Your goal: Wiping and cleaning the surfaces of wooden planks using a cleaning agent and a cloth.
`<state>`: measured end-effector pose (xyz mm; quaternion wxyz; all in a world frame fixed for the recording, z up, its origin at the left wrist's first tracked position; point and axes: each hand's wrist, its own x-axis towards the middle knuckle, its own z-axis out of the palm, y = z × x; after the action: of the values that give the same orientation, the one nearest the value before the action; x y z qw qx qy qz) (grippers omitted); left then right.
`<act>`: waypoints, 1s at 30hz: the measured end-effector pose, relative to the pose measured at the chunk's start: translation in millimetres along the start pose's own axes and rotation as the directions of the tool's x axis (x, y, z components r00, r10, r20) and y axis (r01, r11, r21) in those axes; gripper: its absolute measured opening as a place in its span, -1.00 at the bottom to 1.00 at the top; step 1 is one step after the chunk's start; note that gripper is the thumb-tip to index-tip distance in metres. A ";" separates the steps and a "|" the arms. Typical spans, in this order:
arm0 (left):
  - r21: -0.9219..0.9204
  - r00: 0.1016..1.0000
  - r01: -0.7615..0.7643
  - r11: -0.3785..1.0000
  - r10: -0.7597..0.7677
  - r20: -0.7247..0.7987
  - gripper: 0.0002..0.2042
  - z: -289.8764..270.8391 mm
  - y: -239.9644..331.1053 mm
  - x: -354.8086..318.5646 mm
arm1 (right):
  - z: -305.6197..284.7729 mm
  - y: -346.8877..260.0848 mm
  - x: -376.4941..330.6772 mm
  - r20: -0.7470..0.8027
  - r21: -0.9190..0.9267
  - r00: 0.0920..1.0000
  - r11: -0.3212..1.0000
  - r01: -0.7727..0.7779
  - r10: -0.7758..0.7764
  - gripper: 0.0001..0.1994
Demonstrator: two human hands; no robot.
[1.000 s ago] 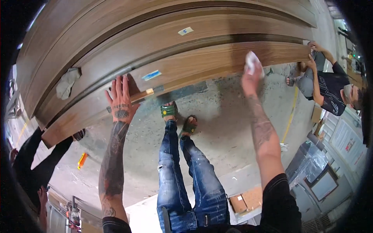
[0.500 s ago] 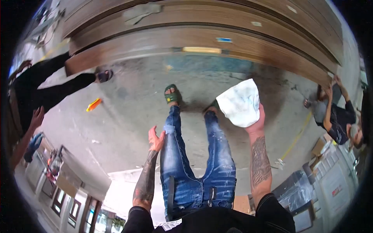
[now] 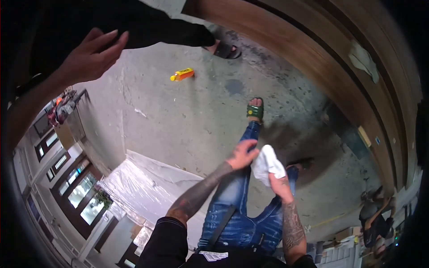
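A crumpled white cloth (image 3: pixel 267 161) is gripped in my right hand (image 3: pixel 280 186), in front of my knees. My left hand (image 3: pixel 243 154) is just left of the cloth, with loosely bent fingers apart and nothing in them. A small gap seems to lie between those fingers and the cloth. Farther ahead on the concrete floor, a bottle of orange liquid with a yellow cap (image 3: pixel 184 74) lies on its side.
Long brown wooden boards (image 3: pixel 313 49) stretch along the far right, with a pale cloth (image 3: pixel 363 61) on them. At upper left a co-worker's hand (image 3: pixel 91 56) reaches in. Plastic-wrapped sheeting (image 3: pixel 138 183) is at lower left. Another person (image 3: pixel 377 219) crouches at right.
My view has swung left. The cloth, spread out before, is now bunched in my right hand. My two hands have come close together, and the co-worker's hand at left appears nearer.
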<state>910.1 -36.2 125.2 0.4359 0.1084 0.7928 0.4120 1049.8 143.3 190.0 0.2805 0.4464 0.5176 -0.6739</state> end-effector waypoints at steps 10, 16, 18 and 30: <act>-0.672 0.398 0.393 0.627 -0.775 -0.491 -0.29 -305.8 -306.0 179.1 | 33.9 2.3 48.3 -0.063 -0.140 0.966 0.957 -0.256 0.249 -0.44; 0.394 0.563 -0.058 0.917 0.355 -0.746 -0.80 -437.9 -369.6 248.2 | 7.1 52.5 51.7 -0.341 -0.273 0.676 0.620 -0.736 0.653 -0.46; -0.399 0.472 0.011 0.917 -0.356 -0.807 -0.56 -357.6 -365.3 235.2 | 23.0 24.0 52.6 -0.334 -0.216 0.706 0.678 -0.702 0.625 -0.45; 0.169 0.794 -0.392 0.905 0.240 0.559 -0.36 -115.9 -69.6 148.2 | 46.4 -7.0 39.0 -0.311 0.131 0.950 0.991 0.038 0.005 -0.59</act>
<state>744.3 -66.6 16.4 0.5405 0.4083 0.6627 0.3194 1012.2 104.7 161.3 0.1591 0.5605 0.5121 -0.6311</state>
